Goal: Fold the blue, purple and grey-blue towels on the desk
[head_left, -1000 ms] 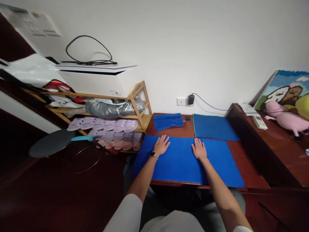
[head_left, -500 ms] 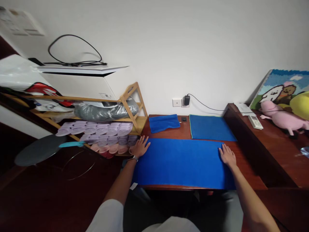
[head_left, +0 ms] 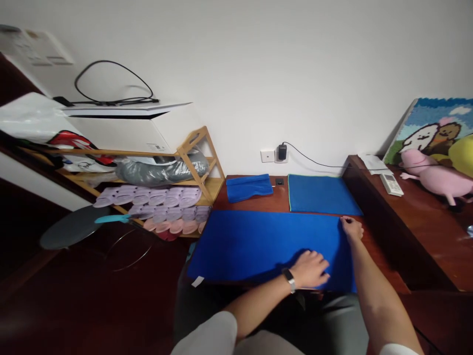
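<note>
A long bright blue towel [head_left: 251,244] lies spread flat on the dark red wooden desk, a white tag at its near left corner. At its far right corner, my right hand [head_left: 352,228] is closed, with thumb and finger pinching the edge. My left hand [head_left: 309,269], wearing a wristband, hovers over or rests on the near right part, fingers apart and slightly bent; whether it touches the cloth I cannot tell. Behind lie a small folded blue cloth [head_left: 249,188] and a larger folded blue towel with a green edge [head_left: 321,195].
To the left stands a wooden rack [head_left: 212,190] with rows of lilac and pink slippers [head_left: 185,197] and a white box [head_left: 118,130] on top. A round dark stool [head_left: 74,228] is beside it. On the right ledge are a remote control [head_left: 391,185] and a pink plush toy [head_left: 436,172].
My left hand has left the towel's far left corner and moved across to its near right part. My right hand, flat before, now pinches the far right corner.
</note>
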Motion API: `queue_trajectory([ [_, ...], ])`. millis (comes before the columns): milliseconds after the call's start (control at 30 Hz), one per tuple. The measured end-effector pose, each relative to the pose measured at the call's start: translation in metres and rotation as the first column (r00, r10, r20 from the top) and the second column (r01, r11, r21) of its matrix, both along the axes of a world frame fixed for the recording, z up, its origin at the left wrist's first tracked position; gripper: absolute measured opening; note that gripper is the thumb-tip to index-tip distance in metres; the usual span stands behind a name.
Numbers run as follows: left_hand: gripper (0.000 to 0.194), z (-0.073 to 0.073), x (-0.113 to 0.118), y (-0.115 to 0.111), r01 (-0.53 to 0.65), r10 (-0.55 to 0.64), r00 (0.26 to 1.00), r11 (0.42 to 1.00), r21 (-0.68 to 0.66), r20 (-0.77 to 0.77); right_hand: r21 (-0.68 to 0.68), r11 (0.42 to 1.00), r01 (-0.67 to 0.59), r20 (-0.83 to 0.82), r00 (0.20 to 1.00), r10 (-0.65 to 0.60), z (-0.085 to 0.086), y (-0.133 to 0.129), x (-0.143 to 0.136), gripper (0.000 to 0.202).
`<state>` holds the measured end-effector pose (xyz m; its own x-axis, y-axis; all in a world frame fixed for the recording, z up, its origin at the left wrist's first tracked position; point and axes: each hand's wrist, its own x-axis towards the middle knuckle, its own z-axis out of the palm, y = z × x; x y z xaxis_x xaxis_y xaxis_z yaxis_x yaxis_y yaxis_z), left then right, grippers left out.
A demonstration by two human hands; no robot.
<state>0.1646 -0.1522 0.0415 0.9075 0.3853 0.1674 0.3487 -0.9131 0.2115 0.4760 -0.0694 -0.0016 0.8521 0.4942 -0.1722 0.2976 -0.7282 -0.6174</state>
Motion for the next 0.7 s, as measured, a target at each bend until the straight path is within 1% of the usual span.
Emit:
queue_trajectory([
  [67,0.041,-0.008,0.045,-0.024,0.077,-0.077,0.997,0.997,0.02,-0.006,0.003,1.0,-0.01,0.014,1.0,0.01,-0.003,0.001,0.001,0.046],
  [133,0.035,-0.012,0.079,-0.039,0.125,-0.124,0.992,0.992,0.019,-0.033,0.009,1.0,-0.021,0.029,0.999,0.021,-0.005,0.001,0.002,0.046],
  [200,0.02,-0.012,0.102,-0.048,0.152,-0.149,0.983,0.988,0.015,-0.11,0.011,1.0,-0.025,0.04,0.999,0.025,-0.006,0.002,0.003,0.048],
  [233,0.016,-0.012,0.11,-0.051,0.153,-0.149,0.976,0.988,0.013,-0.158,0.012,1.0,-0.026,0.042,0.999,0.026,-0.007,0.002,0.004,0.048],
  [267,0.016,-0.011,0.117,-0.053,0.15,-0.145,0.97,0.989,0.012,-0.196,0.012,1.0,-0.027,0.04,0.999,0.026,-0.007,0.002,0.004,0.048],
  [333,0.022,-0.009,0.124,-0.057,0.14,-0.135,0.97,0.99,0.014,-0.203,0.01,1.0,-0.028,0.024,0.999,0.028,-0.008,0.003,0.004,0.047],
  [400,0.027,-0.008,0.128,-0.059,0.153,-0.152,0.977,0.988,-0.002,-0.152,0.01,1.0,-0.027,0.002,1.0,0.027,-0.006,0.002,0.004,0.044],
  [500,0.025,-0.004,0.132,-0.059,0.168,-0.175,0.976,0.984,-0.064,-0.13,0.028,0.999,-0.029,-0.023,0.999,0.03,0.0,-0.001,0.004,0.043],
  [600,0.02,0.003,0.132,-0.057,0.129,-0.166,0.972,0.969,-0.21,-0.167,0.096,0.992,-0.087,-0.051,0.994,0.092,0.014,-0.002,0.005,0.042],
  [667,0.016,0.008,0.124,-0.055,0.044,-0.094,0.987,0.938,-0.345,-0.129,0.174,0.971,-0.164,-0.069,0.982,0.178,0.028,0.0,0.006,0.041],
  [700,0.018,0.011,0.115,-0.054,-0.008,-0.029,0.996,0.912,-0.41,-0.082,0.223,0.953,-0.206,-0.065,0.972,0.226,0.036,0.003,0.007,0.039],
])
